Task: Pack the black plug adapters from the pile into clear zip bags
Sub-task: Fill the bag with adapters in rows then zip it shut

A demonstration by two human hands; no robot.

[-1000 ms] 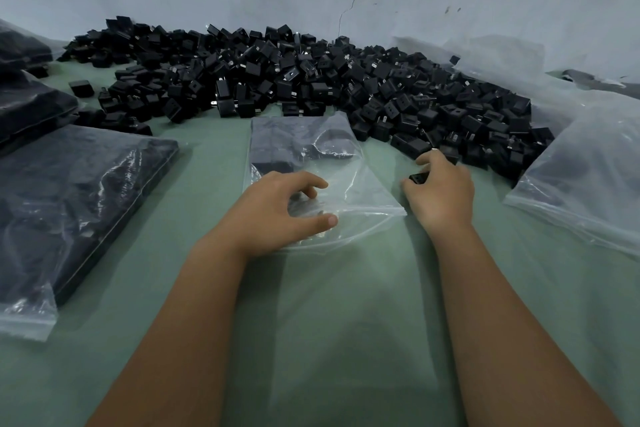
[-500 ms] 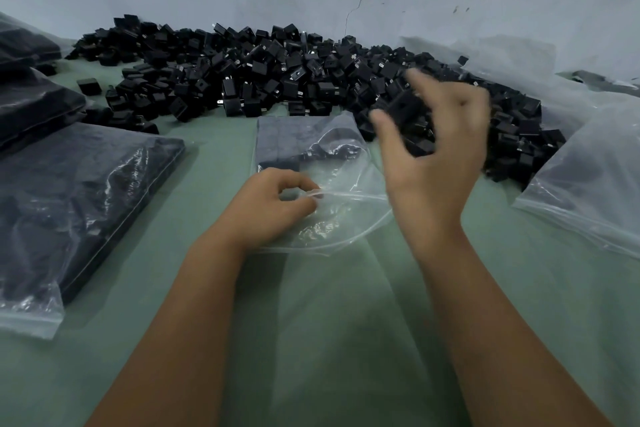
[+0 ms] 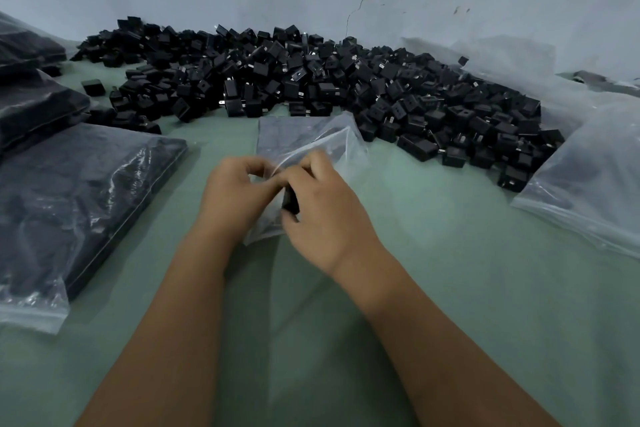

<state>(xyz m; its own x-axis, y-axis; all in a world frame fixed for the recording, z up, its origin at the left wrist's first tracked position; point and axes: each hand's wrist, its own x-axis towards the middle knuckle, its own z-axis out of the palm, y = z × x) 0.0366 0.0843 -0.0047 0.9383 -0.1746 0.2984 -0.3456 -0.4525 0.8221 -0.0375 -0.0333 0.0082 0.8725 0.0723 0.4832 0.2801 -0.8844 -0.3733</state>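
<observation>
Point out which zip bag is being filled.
The small clear bag at centre, pinched open by the left hand; the others lie untouched at the sides.

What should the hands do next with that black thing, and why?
Probably slide it in. The right hand grips a black adapter right at the mouth of the clear bag, and the left hand pinches the bag's edge to hold it open. The bag already holds some adapters, so a short forward push seems next.
</observation>
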